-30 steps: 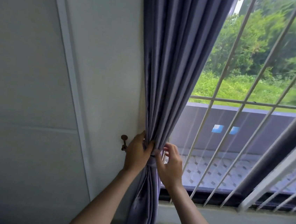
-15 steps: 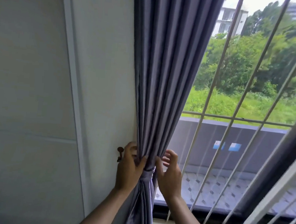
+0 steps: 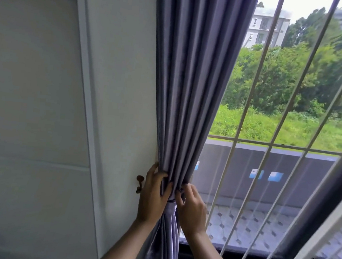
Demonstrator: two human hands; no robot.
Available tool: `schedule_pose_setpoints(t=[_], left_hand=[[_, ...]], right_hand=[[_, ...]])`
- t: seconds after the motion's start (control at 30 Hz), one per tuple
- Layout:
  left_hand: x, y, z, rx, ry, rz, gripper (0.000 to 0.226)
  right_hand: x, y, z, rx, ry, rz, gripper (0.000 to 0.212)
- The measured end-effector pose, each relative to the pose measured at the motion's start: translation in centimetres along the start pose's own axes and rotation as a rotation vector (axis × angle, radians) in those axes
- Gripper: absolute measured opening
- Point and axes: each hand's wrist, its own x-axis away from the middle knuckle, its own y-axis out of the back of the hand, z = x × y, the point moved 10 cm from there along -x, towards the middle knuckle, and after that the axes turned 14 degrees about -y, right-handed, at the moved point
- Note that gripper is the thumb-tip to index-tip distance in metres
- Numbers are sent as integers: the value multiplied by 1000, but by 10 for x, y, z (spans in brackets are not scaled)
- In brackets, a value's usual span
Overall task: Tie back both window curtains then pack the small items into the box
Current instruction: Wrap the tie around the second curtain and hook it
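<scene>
Curtain (image 3: 192, 79): grey-purple, hangs gathered into a narrow column at the left edge of the window, against the wall (image 3: 124, 82). Cinched at hand height by a tie-back band (image 3: 170, 207) of the same cloth, visible between the two hands; fabric flares loose again below it.

Left hand (image 3: 151, 199): closed around the bundle from the wall side, fingers wrapped over the front folds just above the band, wrist low, forearm rising from below. Right hand (image 3: 191, 209): on the window side, fingertips curled in and pinching at the folds right at the band; whether it grips band or only cloth, cannot tell.

Wall hook (image 3: 139, 184): small brown metal piece, just beside the left hand, on the wall. Whether the band is looped onto it is hidden by the hand.

Judgement: step in hand is securing and tidying this first curtain. To do it well: hold the bundle firm with the left, even out pleats with the right, seat the band snug, confirm it catches the hook.

Window bars (image 3: 247, 137) and greenery beyond. Second curtain, box, small items: not in view.
</scene>
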Motion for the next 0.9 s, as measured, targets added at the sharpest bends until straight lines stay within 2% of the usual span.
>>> schedule_pose_setpoints(t=[0.2,0.33,0.43,0.53,0.6,0.7,0.8,0.9], left_hand=[[2,-16,15,-89,38,73,3],[16,-25,24,-130,125,127,14],[14,-29,17,-94,72,126,8],[15,-25,14,-78,-18,115,5],[19,-21,20,-88,-24,110,7],[24,-23,24,-89,-41,134,2],[27,-32,26,-96,-29,148,2],[26,-35,27,-86,8,124,14]], right_hand=[[9,-24,-17,126,-63,47,28],[10,-37,-24,127,-140,66,30],[5,-41,-30,14,-217,112,31],[6,-42,-27,-104,-172,172,15],[7,-44,-26,-114,-134,190,15],[8,-42,-32,-51,-131,132,17],[9,-38,-29,118,-112,39,28],[2,-38,-28,191,-118,18,33]])
